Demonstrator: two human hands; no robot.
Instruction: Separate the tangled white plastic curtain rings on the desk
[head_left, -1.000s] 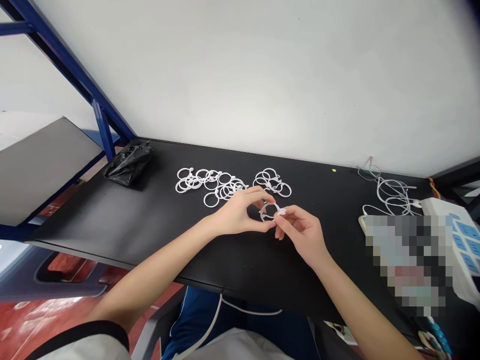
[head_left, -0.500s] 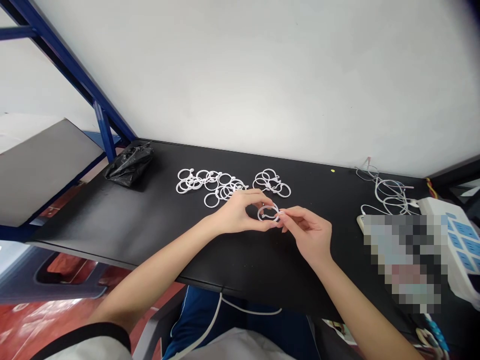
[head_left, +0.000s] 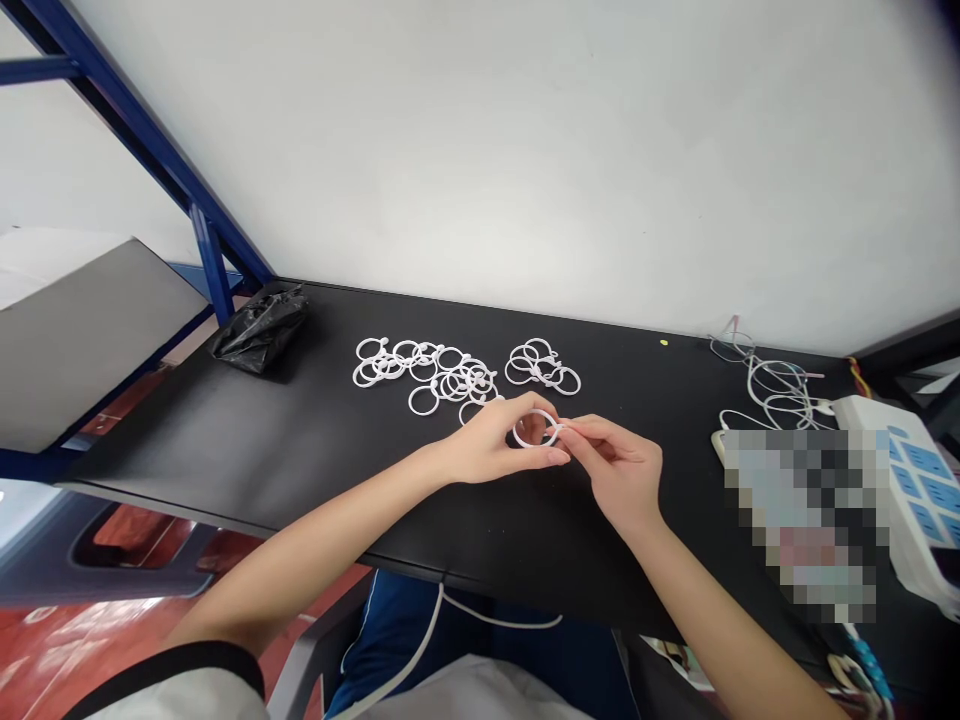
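We are pinching one white ring [head_left: 534, 446] in our right hand [head_left: 624, 465], seemingly mid-handling; our left hand [head_left: 496, 440] is curving around, grip unclear; more rings [head_left: 469, 378] are lying beyond.

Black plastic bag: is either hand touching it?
No, the bag lies apart, while the left hand and right hand are at a white ring.

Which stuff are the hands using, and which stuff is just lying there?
In the job:
- white ring, pinched by the right hand, with the left hand curled about it
- probably the bigger pile and smaller pile of similar rings

Seemingly just lying about:
- black bag
- cables
- socket strip
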